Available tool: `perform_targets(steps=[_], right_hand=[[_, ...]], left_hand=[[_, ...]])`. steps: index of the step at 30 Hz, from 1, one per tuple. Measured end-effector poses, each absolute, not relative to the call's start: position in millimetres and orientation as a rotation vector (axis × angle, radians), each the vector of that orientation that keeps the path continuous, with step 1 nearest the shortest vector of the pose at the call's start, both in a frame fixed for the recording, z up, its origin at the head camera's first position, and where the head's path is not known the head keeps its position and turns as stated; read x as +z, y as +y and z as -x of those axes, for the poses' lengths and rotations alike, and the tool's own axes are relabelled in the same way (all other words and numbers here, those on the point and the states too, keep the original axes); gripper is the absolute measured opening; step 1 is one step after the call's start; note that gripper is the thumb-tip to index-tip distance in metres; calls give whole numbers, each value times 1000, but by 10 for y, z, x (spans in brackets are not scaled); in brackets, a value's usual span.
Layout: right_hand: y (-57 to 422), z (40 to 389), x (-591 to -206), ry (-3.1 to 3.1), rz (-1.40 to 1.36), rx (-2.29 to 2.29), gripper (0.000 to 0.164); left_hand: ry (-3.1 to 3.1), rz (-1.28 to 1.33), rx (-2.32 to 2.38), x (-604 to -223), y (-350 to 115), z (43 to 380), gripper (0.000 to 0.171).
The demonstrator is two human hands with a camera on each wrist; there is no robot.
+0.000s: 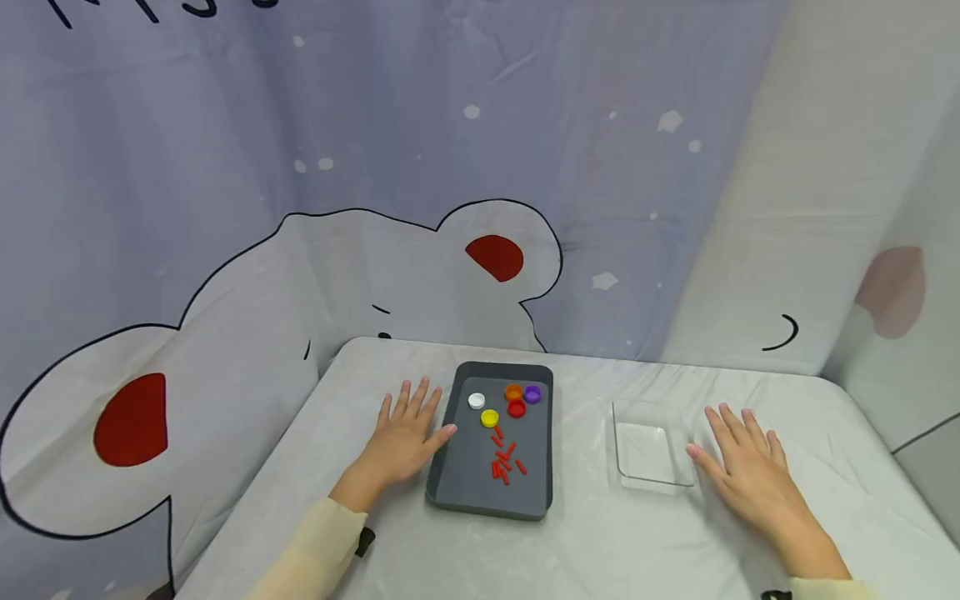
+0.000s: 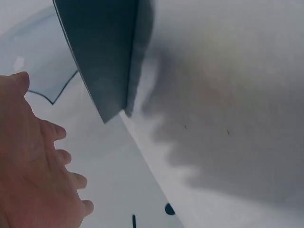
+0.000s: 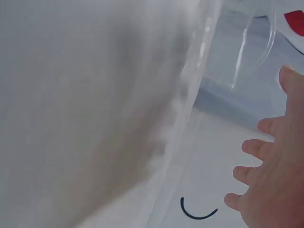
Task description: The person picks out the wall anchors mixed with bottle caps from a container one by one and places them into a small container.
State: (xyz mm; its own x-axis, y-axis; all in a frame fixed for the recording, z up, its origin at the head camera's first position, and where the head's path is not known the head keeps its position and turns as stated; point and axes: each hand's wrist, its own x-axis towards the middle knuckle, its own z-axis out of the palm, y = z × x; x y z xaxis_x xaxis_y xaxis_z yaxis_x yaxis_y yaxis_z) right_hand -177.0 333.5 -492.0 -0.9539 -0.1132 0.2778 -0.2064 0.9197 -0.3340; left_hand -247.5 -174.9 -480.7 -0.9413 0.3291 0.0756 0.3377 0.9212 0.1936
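A grey tray [image 1: 465, 492] lies on the table, with several small round cups or caps in its far half: white [image 1: 476, 401], yellow [image 1: 490, 418], orange [image 1: 513, 392], purple [image 1: 532, 394] and red [image 1: 517, 408]. Several short red sticks [image 1: 504, 460] are scattered nearer its middle. My left hand [image 1: 401, 437] is spread flat beside the tray's left side, thumb reaching over the edge in the head view. To the right stands a clear square container [image 1: 652, 481]. Fingers spread, my right hand [image 1: 753, 479] hovers just right of it, holding nothing.
A white cloth [image 1: 592, 550] covers the table. Behind it hangs a printed curtain [image 1: 420, 125] with bear shapes, and another fabric wall [image 1: 922, 350] closes off the right side. Between the tray and the clear container lies a strip of cloth.
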Motion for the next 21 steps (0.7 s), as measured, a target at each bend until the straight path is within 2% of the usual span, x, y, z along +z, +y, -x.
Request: perform_targets(steps=[21], right_hand=[[2460, 1800, -4873, -2745, -421, 592, 64]], left_hand=[[-3031, 570, -369, -4996, -1499, 2233, 83]])
